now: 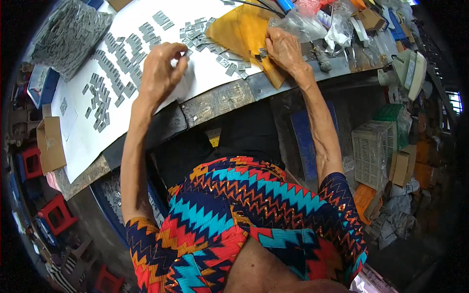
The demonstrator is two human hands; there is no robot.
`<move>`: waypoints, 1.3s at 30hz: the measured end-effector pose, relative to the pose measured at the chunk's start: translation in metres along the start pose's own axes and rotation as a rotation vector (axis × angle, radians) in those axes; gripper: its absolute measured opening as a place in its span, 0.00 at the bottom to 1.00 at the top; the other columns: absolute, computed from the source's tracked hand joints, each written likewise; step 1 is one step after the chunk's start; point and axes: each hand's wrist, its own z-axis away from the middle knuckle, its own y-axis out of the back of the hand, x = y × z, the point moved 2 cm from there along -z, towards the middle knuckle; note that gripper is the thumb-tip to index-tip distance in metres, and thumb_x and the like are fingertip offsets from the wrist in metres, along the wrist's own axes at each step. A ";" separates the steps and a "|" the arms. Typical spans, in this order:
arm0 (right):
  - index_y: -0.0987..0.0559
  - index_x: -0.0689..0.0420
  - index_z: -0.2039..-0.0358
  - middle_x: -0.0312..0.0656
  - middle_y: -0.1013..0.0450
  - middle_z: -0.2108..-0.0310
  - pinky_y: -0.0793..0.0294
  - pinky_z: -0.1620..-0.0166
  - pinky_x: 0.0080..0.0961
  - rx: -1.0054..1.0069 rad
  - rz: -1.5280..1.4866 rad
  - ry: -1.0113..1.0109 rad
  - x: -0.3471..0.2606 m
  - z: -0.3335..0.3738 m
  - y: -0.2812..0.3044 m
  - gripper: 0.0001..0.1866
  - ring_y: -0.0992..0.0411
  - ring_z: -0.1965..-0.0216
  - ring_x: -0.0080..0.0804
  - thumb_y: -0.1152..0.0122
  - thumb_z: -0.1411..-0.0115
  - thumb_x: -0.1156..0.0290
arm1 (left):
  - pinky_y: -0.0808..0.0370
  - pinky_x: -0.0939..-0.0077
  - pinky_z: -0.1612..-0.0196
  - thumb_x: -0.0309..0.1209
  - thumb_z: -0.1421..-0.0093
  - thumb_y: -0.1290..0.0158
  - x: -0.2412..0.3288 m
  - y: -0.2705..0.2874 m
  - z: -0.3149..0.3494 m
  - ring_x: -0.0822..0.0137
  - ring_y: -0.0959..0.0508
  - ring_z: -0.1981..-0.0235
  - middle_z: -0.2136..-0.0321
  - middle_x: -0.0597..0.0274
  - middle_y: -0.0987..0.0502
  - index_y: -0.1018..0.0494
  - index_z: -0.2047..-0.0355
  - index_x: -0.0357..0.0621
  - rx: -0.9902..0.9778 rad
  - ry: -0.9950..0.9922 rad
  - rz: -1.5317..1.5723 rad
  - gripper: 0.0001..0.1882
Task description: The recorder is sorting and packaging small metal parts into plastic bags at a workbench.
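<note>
Two hands sort small grey metal pieces on a white sheet spread over a workbench.

The left hand pinches its fingertips together above rows of metal pieces; whether they grip one is unclear. The right hand rests curled on a yellow sheet, fingertips touching loose pieces.

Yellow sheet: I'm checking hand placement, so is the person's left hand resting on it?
No. The left hand is over the white paper; the right hand rests on the yellow sheet.

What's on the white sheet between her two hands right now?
Head view: a loose scatter of small grey metal pieces lies between left hand and right hand.
</note>
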 end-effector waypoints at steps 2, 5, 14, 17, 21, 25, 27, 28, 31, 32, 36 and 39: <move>0.34 0.61 0.74 0.52 0.31 0.75 0.33 0.69 0.42 -0.032 0.023 0.041 -0.003 -0.004 -0.003 0.06 0.31 0.72 0.51 0.51 0.49 0.72 | 0.27 0.71 0.67 0.24 0.51 0.47 -0.003 -0.005 0.017 0.62 0.26 0.69 0.72 0.54 0.26 0.27 0.65 0.38 0.084 -0.133 -0.077 0.10; 0.34 0.61 0.75 0.52 0.31 0.76 0.33 0.69 0.42 0.090 0.018 0.139 0.007 0.001 -0.011 0.06 0.31 0.72 0.51 0.52 0.48 0.71 | 0.32 0.68 0.67 0.21 0.55 0.46 0.002 -0.022 0.030 0.60 0.28 0.72 0.76 0.55 0.27 0.28 0.70 0.38 0.141 -0.207 -0.162 0.09; 0.35 0.60 0.75 0.50 0.33 0.79 0.34 0.72 0.42 0.061 -0.021 0.034 0.001 0.001 -0.006 0.06 0.33 0.76 0.50 0.52 0.50 0.72 | 0.35 0.67 0.65 0.19 0.58 0.48 0.011 -0.037 0.040 0.57 0.34 0.69 0.74 0.56 0.31 0.30 0.69 0.38 0.197 -0.169 -0.099 0.12; 0.35 0.61 0.75 0.50 0.34 0.78 0.34 0.72 0.42 0.067 0.029 0.046 -0.003 0.000 -0.005 0.06 0.33 0.75 0.50 0.51 0.50 0.73 | 0.35 0.67 0.65 0.18 0.58 0.48 0.012 -0.038 0.040 0.57 0.33 0.70 0.75 0.56 0.32 0.30 0.70 0.39 0.190 -0.135 -0.109 0.12; 0.35 0.62 0.73 0.52 0.35 0.76 0.34 0.71 0.42 0.054 0.021 0.118 -0.004 0.001 -0.005 0.06 0.33 0.73 0.51 0.51 0.50 0.73 | 0.35 0.67 0.65 0.17 0.58 0.49 0.014 -0.040 0.040 0.57 0.33 0.70 0.75 0.56 0.32 0.30 0.71 0.39 0.179 -0.146 -0.096 0.11; 0.35 0.62 0.75 0.52 0.34 0.78 0.33 0.72 0.40 0.037 0.008 0.123 -0.002 -0.002 -0.003 0.06 0.33 0.74 0.53 0.51 0.50 0.74 | 0.35 0.68 0.66 0.17 0.57 0.49 0.015 -0.040 0.041 0.57 0.32 0.70 0.75 0.55 0.31 0.30 0.72 0.38 0.207 -0.147 -0.083 0.10; 0.32 0.64 0.73 0.47 0.33 0.81 0.33 0.74 0.35 0.029 -0.172 0.090 -0.002 -0.003 0.001 0.06 0.32 0.79 0.44 0.51 0.49 0.73 | 0.34 0.67 0.66 0.18 0.56 0.49 0.017 -0.038 0.042 0.57 0.31 0.70 0.75 0.55 0.30 0.30 0.71 0.37 0.218 -0.147 -0.067 0.09; 0.32 0.64 0.73 0.47 0.33 0.81 0.33 0.74 0.35 0.029 -0.171 0.090 -0.003 -0.002 0.001 0.06 0.32 0.79 0.44 0.51 0.49 0.73 | 0.33 0.67 0.66 0.18 0.54 0.49 0.018 -0.037 0.043 0.57 0.30 0.70 0.74 0.54 0.29 0.30 0.71 0.37 0.228 -0.146 -0.052 0.08; 0.28 0.64 0.71 0.45 0.32 0.81 0.33 0.79 0.27 0.071 -0.419 -0.109 -0.011 0.001 0.011 0.06 0.31 0.82 0.34 0.48 0.51 0.75 | 0.30 0.71 0.67 0.20 0.50 0.50 0.024 -0.033 0.046 0.61 0.27 0.72 0.73 0.53 0.27 0.31 0.69 0.36 0.217 -0.082 0.046 0.07; 0.27 0.64 0.71 0.41 0.32 0.82 0.34 0.80 0.22 0.009 -0.678 -0.279 -0.014 0.002 0.016 0.06 0.33 0.82 0.27 0.47 0.49 0.75 | 0.30 0.71 0.67 0.20 0.50 0.50 0.028 -0.031 0.047 0.61 0.27 0.72 0.73 0.53 0.27 0.31 0.69 0.36 0.216 -0.081 0.047 0.07; 0.27 0.64 0.69 0.31 0.35 0.80 0.43 0.80 0.09 -0.105 -1.364 -0.523 -0.018 0.008 0.017 0.05 0.40 0.81 0.14 0.46 0.46 0.76 | 0.30 0.78 0.69 0.23 0.46 0.53 0.035 -0.031 0.050 0.70 0.26 0.74 0.74 0.59 0.25 0.31 0.66 0.35 0.107 0.144 0.434 0.07; 0.27 0.68 0.72 0.36 0.34 0.81 0.38 0.80 0.10 -0.119 -1.564 -0.577 -0.030 0.008 0.021 0.06 0.37 0.82 0.17 0.45 0.47 0.77 | 0.31 0.81 0.71 0.25 0.45 0.53 0.036 -0.033 0.051 0.74 0.28 0.76 0.76 0.62 0.26 0.31 0.65 0.34 0.031 0.210 0.664 0.08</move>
